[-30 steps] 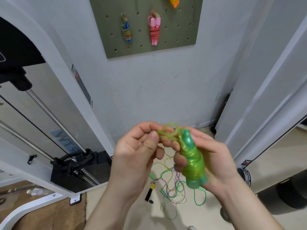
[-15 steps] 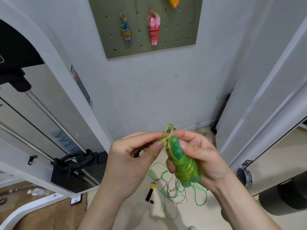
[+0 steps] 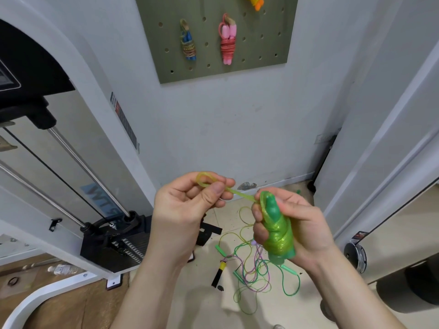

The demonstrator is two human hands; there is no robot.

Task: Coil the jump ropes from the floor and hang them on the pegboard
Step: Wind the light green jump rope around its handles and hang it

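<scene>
My right hand (image 3: 300,226) grips a green jump rope bundle (image 3: 276,230), its cord wound tightly round the green handles. My left hand (image 3: 183,210) pinches a yellow-green loop of that rope's end (image 3: 205,180), stretched out to the left of the bundle. Below the hands, loose ropes (image 3: 255,269) in green, yellow and pink lie tangled on the floor. The olive pegboard (image 3: 213,36) hangs on the wall above, with a blue coiled rope (image 3: 188,43), a pink coiled rope (image 3: 228,40) and an orange one (image 3: 255,1) at its top edge.
A white exercise machine (image 3: 78,143) with steel rods and a black base stands at the left. A black and yellow handle (image 3: 219,273) lies on the floor by the tangle. White panels (image 3: 380,129) wall in the right side. A dark round object (image 3: 425,288) sits at the lower right.
My left hand has pulled the rope's looped end out to the left, away from the bundle. My right hand has kept its grip on the wound bundle.
</scene>
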